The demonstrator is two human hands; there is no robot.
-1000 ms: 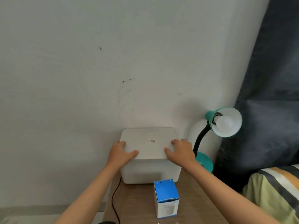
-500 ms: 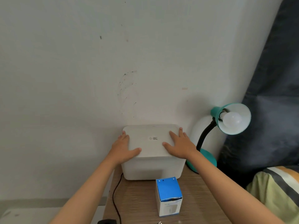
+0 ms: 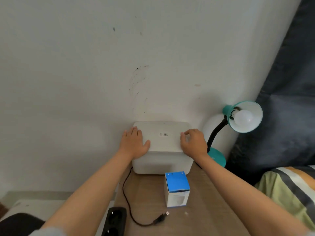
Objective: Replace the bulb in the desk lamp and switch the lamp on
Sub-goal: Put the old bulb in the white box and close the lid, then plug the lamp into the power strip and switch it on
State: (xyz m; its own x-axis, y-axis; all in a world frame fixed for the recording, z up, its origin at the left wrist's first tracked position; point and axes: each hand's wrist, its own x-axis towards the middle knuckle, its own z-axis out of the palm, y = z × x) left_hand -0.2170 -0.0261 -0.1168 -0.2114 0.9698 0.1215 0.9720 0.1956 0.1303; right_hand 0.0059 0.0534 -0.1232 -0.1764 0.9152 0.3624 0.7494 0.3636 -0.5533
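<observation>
A teal desk lamp [image 3: 245, 116] stands at the table's back right on a round teal base [image 3: 217, 155], its black gooseneck curving up to the shade. A white bulb [image 3: 242, 118] sits in the shade, unlit. A blue-and-white bulb carton [image 3: 177, 190] stands upright on the wooden table [image 3: 201, 218]. My left hand [image 3: 134, 144] lies flat on the left of a white storage box's lid [image 3: 162, 136]. My right hand [image 3: 194, 142] rests on the lid's right side, fingers curled. The lamp's plug [image 3: 162, 218] lies loose on the table.
A black power strip [image 3: 115, 221] lies at the table's left front edge. The lamp's dark cable [image 3: 127, 193] loops across the table from behind the box. A dark cushion and striped bedding [image 3: 289, 188] stand on the right. The white wall is close behind.
The view has tilted down, bringing the plug and power strip into sight. My right hand's fingers have curled and shifted toward the lid's right edge. My left hand stays flat.
</observation>
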